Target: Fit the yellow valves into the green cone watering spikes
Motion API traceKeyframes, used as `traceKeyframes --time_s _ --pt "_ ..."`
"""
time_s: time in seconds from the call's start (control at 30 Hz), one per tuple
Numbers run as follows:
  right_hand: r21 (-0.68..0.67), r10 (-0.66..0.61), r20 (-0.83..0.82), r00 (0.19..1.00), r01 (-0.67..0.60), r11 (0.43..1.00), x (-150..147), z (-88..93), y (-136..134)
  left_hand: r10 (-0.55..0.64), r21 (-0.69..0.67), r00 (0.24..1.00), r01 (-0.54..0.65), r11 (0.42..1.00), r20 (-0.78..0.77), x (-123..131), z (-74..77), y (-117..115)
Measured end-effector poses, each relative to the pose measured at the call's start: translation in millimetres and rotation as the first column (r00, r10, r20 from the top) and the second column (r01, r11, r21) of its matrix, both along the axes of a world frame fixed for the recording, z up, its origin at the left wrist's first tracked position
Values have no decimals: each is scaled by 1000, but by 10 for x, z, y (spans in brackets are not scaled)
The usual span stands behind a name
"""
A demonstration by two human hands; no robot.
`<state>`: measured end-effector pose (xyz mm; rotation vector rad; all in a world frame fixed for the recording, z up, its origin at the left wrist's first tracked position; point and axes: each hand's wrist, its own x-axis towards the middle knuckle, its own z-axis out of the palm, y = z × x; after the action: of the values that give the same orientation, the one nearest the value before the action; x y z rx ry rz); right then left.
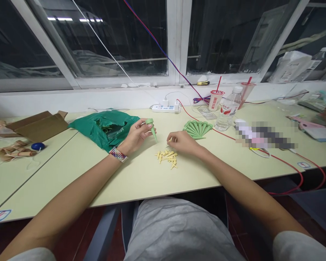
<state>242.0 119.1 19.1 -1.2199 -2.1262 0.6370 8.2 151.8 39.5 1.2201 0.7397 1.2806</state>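
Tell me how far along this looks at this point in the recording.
Done: one green plastic spike is off the fan-shaped green frame. In hand: the left hand holds that spike, while the right hand sits just above the small yellow pieces. Left: the other spikes remain on the frame, and the yellow pieces lie loose in a pile.

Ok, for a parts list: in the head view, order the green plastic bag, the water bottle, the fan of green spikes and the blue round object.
Largest: green plastic bag. Then water bottle and fan of green spikes: too alike to rank. Smallest: blue round object.
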Motion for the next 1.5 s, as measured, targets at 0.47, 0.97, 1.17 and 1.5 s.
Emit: traceKeyframes --time_s 0.47,0.97,1.17,1.5 --pt "-24 57 -297 953 -67 998 -47 41 2 -155 26 982 159 987 -109 89 -103 -102" --pt "349 -132 380 916 -10 937 1256 -11 -352 -269 8 946 275 961 -183 61 -136 -71" --pt "445 -262 456 851 38 895 1377 -123 -252 -266 -13 950 267 964 -165 64 -109 -95" --pt "205 -432 203 879 393 896 1221 -141 -498 -253 -14 942 257 966 -222 26 -154 -70"
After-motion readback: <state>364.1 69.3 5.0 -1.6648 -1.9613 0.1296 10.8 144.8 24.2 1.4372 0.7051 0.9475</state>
